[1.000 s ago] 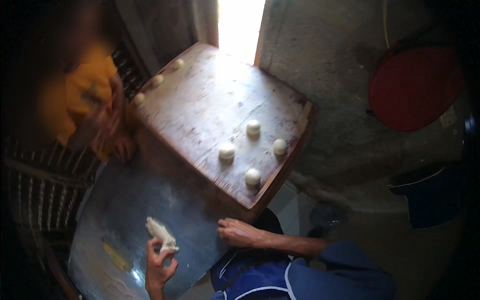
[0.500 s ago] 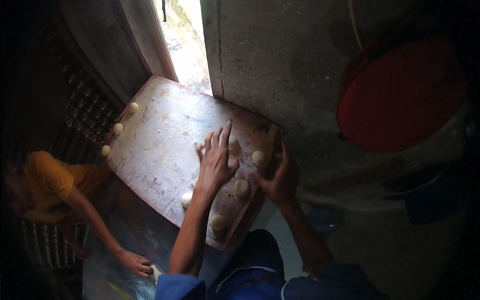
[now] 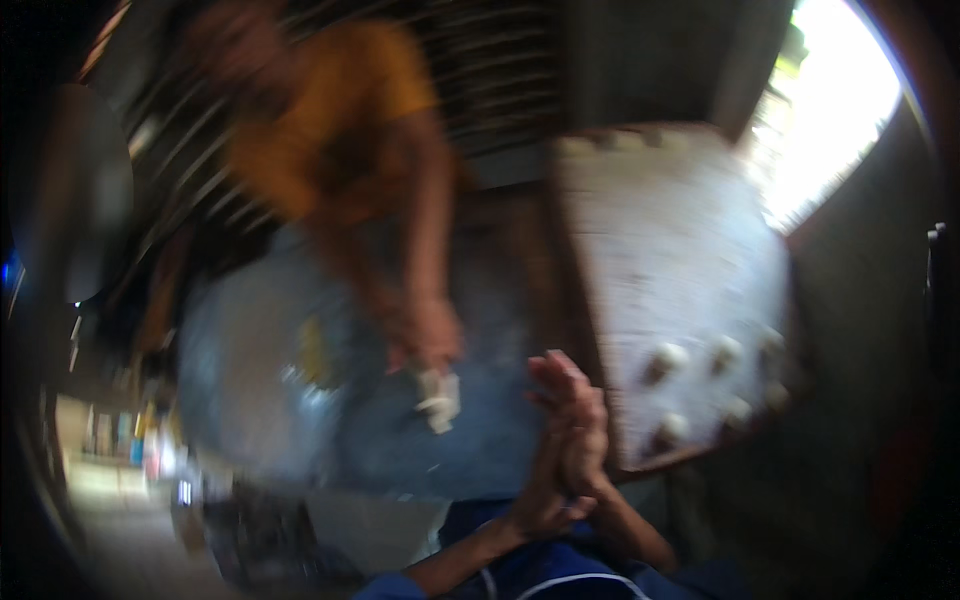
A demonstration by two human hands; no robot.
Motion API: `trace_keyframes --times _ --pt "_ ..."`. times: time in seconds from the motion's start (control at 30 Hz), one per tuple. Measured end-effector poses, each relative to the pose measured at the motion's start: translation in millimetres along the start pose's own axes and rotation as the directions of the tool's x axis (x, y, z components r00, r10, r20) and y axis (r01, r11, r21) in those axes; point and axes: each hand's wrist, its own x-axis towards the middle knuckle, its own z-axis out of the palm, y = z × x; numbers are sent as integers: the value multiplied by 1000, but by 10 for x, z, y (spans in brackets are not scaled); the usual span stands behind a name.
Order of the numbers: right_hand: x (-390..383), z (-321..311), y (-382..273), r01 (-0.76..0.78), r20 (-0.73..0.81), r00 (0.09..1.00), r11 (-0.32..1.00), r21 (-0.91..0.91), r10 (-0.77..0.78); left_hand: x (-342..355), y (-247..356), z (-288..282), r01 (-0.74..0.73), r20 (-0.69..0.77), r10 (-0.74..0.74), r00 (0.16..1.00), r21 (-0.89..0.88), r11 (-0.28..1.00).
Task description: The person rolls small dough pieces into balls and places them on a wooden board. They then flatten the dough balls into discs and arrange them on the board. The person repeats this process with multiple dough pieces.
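In front of me my left hand (image 3: 548, 485) and my right hand (image 3: 590, 440) are pressed palm to palm, fingers stretched out and pointing away from me. The picture is smeared by motion, and nothing shows between the palms. Just right of them lies a floured board (image 3: 650, 240). Several pale round dough balls stand on its near part, among them one dough ball (image 3: 670, 358) close to my fingers. A row of pale lumps (image 3: 628, 142) sits along its far edge. Neither hand touches the board's dough.
A grey-blue table (image 3: 480, 450) extends to the left. Across it a person in an orange shirt (image 3: 350, 110) has both hands on a piece of pale dough (image 3: 438, 400). A yellowish patch (image 3: 318, 350) lies on the table. A bright opening (image 3: 840, 110) is at the far right.
My view has swung left, toward the table and the other person. My hands have left the dough balls on the board and come together in front of me.
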Motion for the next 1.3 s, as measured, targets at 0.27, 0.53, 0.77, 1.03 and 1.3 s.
trace_keyframes --times 0.27,0.53,0.77,1.03,1.3 --pt "-620 641 768 -369 735 564 911 -184 377 -656 -1153 -1971 341 -565 -151 811 248 907" --pt "-485 1216 1105 -143 561 744 906 -398 363 -801 -1635 -3384 652 -584 -330 741 512 559" --pt "161 2055 1762 41 316 948 977 -209 28 -1388 -611 -2188 254 -199 -352 915 -394 883" --pt "-600 1110 1467 251 432 894 671 -697 114 -211 -1263 -2554 344 -64 -345 936 -28 939" --pt "168 778 2139 259 207 959 308 -916 -191 394 -2222 -2042 338 -47 -335 941 120 933"
